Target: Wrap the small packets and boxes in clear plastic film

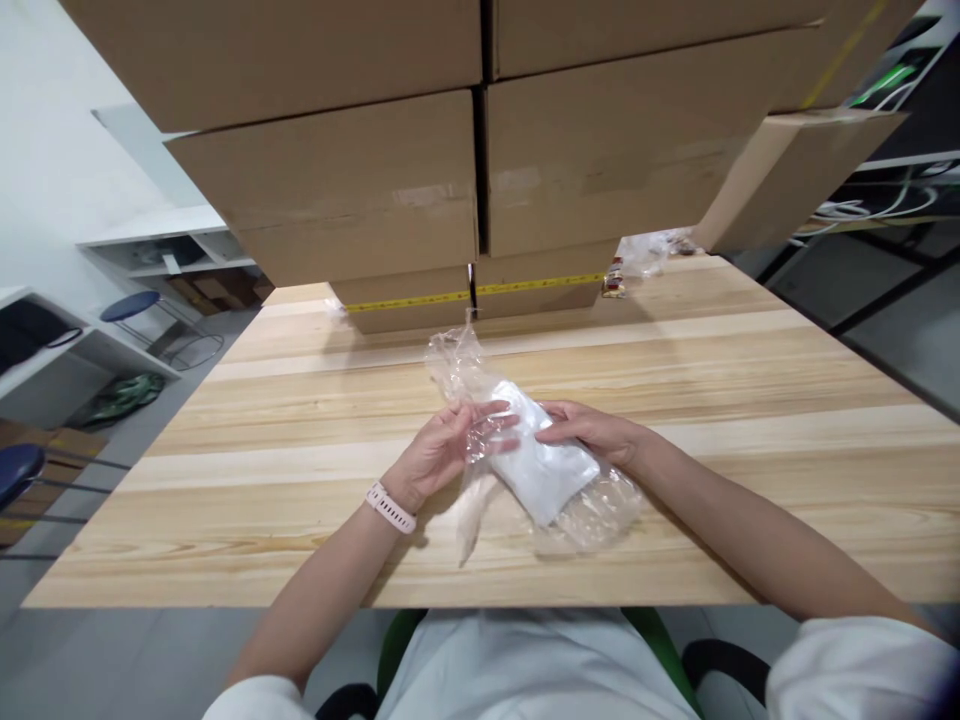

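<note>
Over the wooden table (225, 480), the white packet (546, 470) is between both hands. Right hand (600, 432) clamps its edge; left hand (441, 440) has fingers apart behind clear plastic bag (454, 362), its grip I cannot tell.

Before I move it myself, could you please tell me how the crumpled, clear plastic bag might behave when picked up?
The crumpled, clear plastic bag is probably floppy, judging by its many creases. Its see-through film looks thin, so likely light. Glossy highlights suggest possible slipperiness.
</note>
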{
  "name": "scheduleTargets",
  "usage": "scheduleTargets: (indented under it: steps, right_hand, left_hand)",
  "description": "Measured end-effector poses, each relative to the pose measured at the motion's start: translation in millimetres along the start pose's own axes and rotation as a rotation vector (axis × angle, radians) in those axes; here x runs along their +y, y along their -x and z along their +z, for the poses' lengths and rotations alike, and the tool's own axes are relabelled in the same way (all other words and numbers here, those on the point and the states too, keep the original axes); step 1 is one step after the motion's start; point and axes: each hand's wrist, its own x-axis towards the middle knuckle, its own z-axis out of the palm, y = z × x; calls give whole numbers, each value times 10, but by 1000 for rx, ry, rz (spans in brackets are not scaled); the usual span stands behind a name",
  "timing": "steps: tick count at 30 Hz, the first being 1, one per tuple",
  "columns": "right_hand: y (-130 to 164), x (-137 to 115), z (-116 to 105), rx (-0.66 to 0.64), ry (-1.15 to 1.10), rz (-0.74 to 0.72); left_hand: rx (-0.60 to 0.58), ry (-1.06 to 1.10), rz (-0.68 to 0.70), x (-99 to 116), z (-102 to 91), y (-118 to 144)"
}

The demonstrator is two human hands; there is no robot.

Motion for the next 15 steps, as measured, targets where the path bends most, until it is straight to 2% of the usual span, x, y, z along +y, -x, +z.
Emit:
scheduleTargets:
  steps: [2,5,7,8,10,12,13,15]
  right_hand:
    - [-5,-25,-103,57,24,3]
    - [13,-78,-324,160,117,-30]
    - [27,-128,-492,275,193,-80]
    - [33,-156,-564,370,253,-113]
    - [47,-203,-647,639,475,-188]
    - [64,-218,-613,904,822,-279]
    - [72,-208,-548,971,1005,-323]
    - [72,-149,-346,938,1313,-369]
  left_hand:
    - [197,-103,117,62,-61,-57]
    - [562,-234,329,167,-190,-138]
    - [762,-281,389,211,-256,-169]
    - [826,-295,391,219,-276,-177]
    - [886,-307,365,209,-292,-182]
    - [897,-320,337,179,-288,-179]
    - [895,-329,328,163,-282,-177]
    - [886,-348,321,140,-268,-173]
